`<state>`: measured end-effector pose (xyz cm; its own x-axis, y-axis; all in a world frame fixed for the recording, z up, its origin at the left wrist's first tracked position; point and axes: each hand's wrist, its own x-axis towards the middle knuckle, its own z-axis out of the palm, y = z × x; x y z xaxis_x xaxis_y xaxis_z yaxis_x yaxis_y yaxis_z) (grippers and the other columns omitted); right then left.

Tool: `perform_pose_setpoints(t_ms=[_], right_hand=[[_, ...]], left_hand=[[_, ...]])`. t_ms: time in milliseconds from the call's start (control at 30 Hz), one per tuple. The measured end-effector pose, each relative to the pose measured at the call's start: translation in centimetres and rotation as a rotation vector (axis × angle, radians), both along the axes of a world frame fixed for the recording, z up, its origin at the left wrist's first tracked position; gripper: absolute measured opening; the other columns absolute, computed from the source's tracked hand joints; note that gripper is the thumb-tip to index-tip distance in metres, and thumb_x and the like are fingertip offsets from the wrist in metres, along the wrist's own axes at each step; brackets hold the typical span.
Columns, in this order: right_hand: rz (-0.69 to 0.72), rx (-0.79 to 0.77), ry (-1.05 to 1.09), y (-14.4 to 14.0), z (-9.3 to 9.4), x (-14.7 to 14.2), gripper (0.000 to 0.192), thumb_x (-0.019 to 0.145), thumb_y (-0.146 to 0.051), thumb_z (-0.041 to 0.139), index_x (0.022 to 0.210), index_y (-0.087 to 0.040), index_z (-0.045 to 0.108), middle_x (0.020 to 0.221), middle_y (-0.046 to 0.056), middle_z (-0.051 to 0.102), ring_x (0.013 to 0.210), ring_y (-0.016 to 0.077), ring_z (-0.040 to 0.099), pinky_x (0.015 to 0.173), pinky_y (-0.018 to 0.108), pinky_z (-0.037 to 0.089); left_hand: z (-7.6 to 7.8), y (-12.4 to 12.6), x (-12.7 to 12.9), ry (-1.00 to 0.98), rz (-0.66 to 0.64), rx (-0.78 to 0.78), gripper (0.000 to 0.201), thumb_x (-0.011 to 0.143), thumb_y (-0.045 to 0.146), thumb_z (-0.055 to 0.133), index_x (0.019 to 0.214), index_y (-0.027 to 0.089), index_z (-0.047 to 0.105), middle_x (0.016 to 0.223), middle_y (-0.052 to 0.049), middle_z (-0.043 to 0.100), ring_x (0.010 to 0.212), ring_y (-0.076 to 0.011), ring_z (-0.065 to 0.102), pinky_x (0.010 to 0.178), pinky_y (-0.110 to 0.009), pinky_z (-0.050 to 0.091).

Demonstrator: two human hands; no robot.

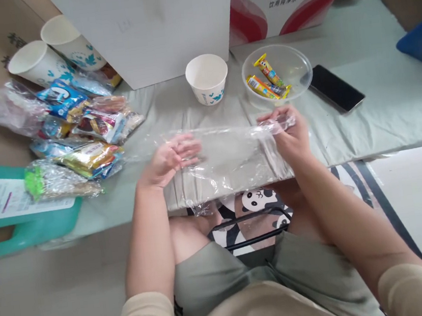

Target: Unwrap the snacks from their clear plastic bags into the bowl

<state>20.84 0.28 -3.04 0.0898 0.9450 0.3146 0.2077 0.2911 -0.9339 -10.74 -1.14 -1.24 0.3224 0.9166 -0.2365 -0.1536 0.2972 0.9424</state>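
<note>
Your left hand (pixel 172 157) lies open, fingers spread flat on the clear plastic bag (pixel 230 158) | your right hand (pixel 288 130) pinches the bag's right end — closed on it | the bag lies stretched across the cushion (pixel 381 106) edge before you | behind it — paper cup (pixel 207 79), clear bowl (pixel 295 63) with wrapped snacks (pixel 266 80)

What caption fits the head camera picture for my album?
Both hands, left hand and right hand, stretch a clear plastic bag beside a snack pile and candy bowl.
</note>
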Motion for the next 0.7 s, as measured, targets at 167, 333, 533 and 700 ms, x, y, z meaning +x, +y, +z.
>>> perform_pose_setpoints(t_ms=[167, 333, 533, 700], right_hand=[[-0.05, -0.112, -0.033, -1.5, -0.7, 1.9, 0.033, 0.084, -0.043, 0.071, 0.106, -0.028, 0.052, 0.086, -0.001, 0.072, 0.081, 0.0195, 0.072, 0.082, 0.039, 0.059], [0.053, -0.143, -0.372, -2.1, -0.4, 2.5, 0.014, 0.079, -0.033, 0.069, 0.077, -0.025, 0.058, 0.093, 0.004, 0.075, 0.096, 0.0257, 0.072, 0.096, 0.048, 0.055], [-0.088, -0.157, -0.059, -1.5, 0.1, 1.5, 0.016, 0.083, -0.032, 0.066, 0.081, -0.024, 0.052, 0.097, 0.001, 0.075, 0.056, 0.0116, 0.063, 0.053, 0.028, 0.052], [-0.174, -0.145, 0.127, -1.1, -0.5, 1.6, 0.023, 0.082, -0.04, 0.069, 0.079, -0.022, 0.055, 0.096, 0.001, 0.072, 0.046, 0.0043, 0.049, 0.043, 0.023, 0.041]], left_hand=[[-1.1, 0.5, 1.3, 0.291, 0.106, -0.005, 0.044, 0.066, 0.045, 0.088, 0.092, 0.014, 0.071, 0.089, -0.01, 0.078, 0.076, -0.0213, 0.076, 0.067, -0.032, 0.061], [-0.9, 0.9, 1.6, 0.323, 0.211, 0.008, 0.046, 0.073, 0.048, 0.079, 0.105, 0.017, 0.068, 0.079, -0.004, 0.076, 0.059, -0.015, 0.072, 0.052, -0.022, 0.055], [-0.2, 0.9, 0.7, 0.202, 0.146, 0.006, 0.054, 0.068, 0.042, 0.082, 0.113, 0.018, 0.064, 0.063, 0.001, 0.071, 0.051, -0.0152, 0.069, 0.046, -0.02, 0.049], [-0.3, 1.0, 0.6, 0.152, 0.113, 0.001, 0.04, 0.066, 0.029, 0.084, 0.1, 0.015, 0.068, 0.081, -0.006, 0.079, 0.058, -0.013, 0.07, 0.053, -0.02, 0.053]])
